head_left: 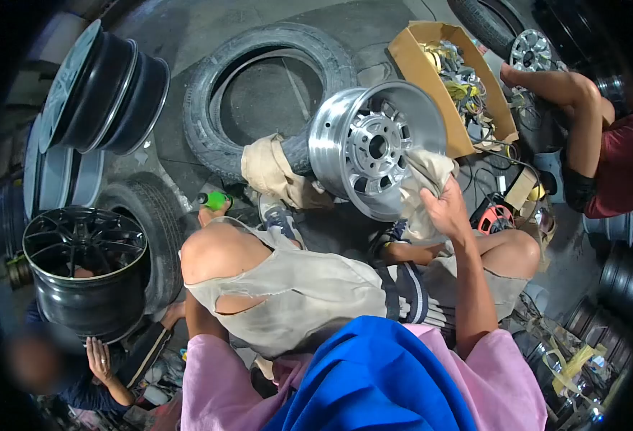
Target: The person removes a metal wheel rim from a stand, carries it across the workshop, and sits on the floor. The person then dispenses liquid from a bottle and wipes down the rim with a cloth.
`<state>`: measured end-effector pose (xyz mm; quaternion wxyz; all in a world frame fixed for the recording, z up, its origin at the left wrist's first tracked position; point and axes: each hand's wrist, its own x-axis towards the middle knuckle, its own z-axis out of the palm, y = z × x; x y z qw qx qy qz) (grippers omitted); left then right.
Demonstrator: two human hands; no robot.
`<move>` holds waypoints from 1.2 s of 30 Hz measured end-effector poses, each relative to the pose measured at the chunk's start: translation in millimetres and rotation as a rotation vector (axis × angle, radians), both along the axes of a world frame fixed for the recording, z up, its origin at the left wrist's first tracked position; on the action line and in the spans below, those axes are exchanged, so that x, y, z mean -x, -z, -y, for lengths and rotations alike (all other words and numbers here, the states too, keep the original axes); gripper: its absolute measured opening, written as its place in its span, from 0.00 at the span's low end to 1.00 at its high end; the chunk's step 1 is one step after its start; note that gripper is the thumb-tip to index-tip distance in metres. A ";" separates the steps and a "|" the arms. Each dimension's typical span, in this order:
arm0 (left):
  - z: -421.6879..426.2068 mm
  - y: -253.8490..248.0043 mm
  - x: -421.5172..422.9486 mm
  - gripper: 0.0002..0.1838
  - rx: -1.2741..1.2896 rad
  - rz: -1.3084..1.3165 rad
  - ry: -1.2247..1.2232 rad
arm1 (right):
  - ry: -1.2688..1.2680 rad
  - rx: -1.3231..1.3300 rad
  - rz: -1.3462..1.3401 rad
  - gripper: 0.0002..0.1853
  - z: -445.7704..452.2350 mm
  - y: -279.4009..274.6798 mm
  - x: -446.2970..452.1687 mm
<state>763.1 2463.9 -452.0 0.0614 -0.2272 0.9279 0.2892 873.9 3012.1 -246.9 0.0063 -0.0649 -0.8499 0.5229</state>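
Note:
My right hand (446, 207) grips a beige cloth (429, 172) and holds it at the right edge of a shiny silver wheel rim (379, 147). The rim is tilted, its spoked face turned toward me, between my legs. Beyond my left knee, my left hand (216, 211) is closed around a small green bottle (218, 200) with a dark top; the knee hides part of that arm. Another beige cloth (277, 169) is draped over the near edge of a large tire (200, 100), left of the rim.
A cardboard box (417, 97) of mixed parts stands behind the rim. Dark rims (104, 93) are stacked at left, above a black rim (86, 287) and another tire (162, 251). One person sits at lower left, another at right. A red-and-black tool (494, 217) lies among cords.

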 end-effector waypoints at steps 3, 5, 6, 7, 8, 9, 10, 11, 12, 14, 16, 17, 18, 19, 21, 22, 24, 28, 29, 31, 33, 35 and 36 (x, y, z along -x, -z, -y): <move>17.4 -1.3 19.5 0.40 0.002 0.019 0.083 | 0.146 0.166 0.027 0.32 -0.9 17.3 -16.0; 15.9 -46.8 31.2 0.21 -0.162 -0.098 0.289 | 0.168 0.298 0.001 0.35 8.7 12.0 -17.6; -3.7 -100.4 32.0 0.21 -0.102 -0.165 0.368 | 0.170 0.229 0.010 0.36 14.6 2.6 -16.6; 20.7 -98.5 47.2 0.23 -0.151 -0.107 0.412 | 0.170 0.160 0.021 0.38 17.6 -2.8 -18.2; 29.1 -111.4 55.7 0.25 -0.190 -0.136 0.395 | 0.173 0.119 0.031 0.39 17.1 4.2 -19.8; 16.4 -151.2 57.1 0.26 -0.188 -0.209 0.463 | 0.164 0.128 0.023 0.39 18.2 3.3 -20.7; -0.1 -195.6 59.1 0.25 -0.157 -0.164 0.489 | 0.114 0.125 -0.001 0.38 20.2 0.8 -20.4; -13.9 -231.0 62.4 0.24 -0.074 -0.187 0.560 | 0.066 0.118 -0.022 0.38 20.8 -2.1 -21.2; -23.3 -255.4 68.4 0.24 -0.108 -0.212 0.634 | 0.059 0.168 -0.047 0.34 20.7 -1.5 -21.6; -59.1 -316.6 73.1 0.25 0.107 -0.194 0.763 | 0.042 0.176 -0.055 0.33 22.3 -19.9 -25.4; -92.9 -348.6 72.6 0.24 0.060 -0.171 0.807 | 0.045 0.254 -0.109 0.29 27.1 -34.7 -24.3; -110.2 -358.6 71.8 0.25 0.040 -0.163 0.836 | 0.051 0.255 -0.136 0.29 24.6 -39.4 -24.8; -131.1 -369.1 65.4 0.25 0.095 -0.213 0.890 | 0.057 0.237 -0.219 0.28 19.9 -43.4 -26.0; -152.4 -379.0 57.5 0.26 0.147 -0.258 0.949 | 0.069 0.217 -0.295 0.28 17.5 -53.1 -30.5; -191.7 -393.1 47.7 0.29 0.218 -0.211 1.103 | 0.185 0.182 -0.358 0.27 -2.7 -77.4 -46.5; -204.9 -390.4 48.2 0.30 0.212 -0.235 1.176 | 0.266 0.165 -0.397 0.26 -18.1 -85.4 -57.3; -227.9 -380.6 47.0 0.31 0.174 -0.266 1.268 | 0.448 0.140 -0.386 0.24 -65.4 -84.5 -85.2; -266.9 -370.1 40.5 0.25 0.070 -0.352 1.413 | 0.525 0.426 -0.261 0.24 -84.0 -145.6 -146.0; -271.8 -368.4 42.2 0.26 0.058 -0.363 1.431 | 0.617 0.337 -0.164 0.24 -91.5 -150.7 -155.4; -282.1 -369.9 43.3 0.27 0.057 -0.378 1.474 | 0.592 0.323 -0.281 0.27 -68.1 -159.9 -155.8; -290.0 -364.1 46.3 0.28 0.034 -0.407 1.546 | 0.560 0.169 -0.361 0.30 -49.6 -153.8 -149.0; -296.0 -366.1 46.1 0.28 0.077 -0.316 1.511 | 0.475 0.199 -0.302 0.30 -29.6 -142.3 -129.1; -296.0 -364.0 50.0 0.29 0.110 -0.275 1.505 | 0.363 0.266 -0.283 0.29 -25.4 -131.6 -116.3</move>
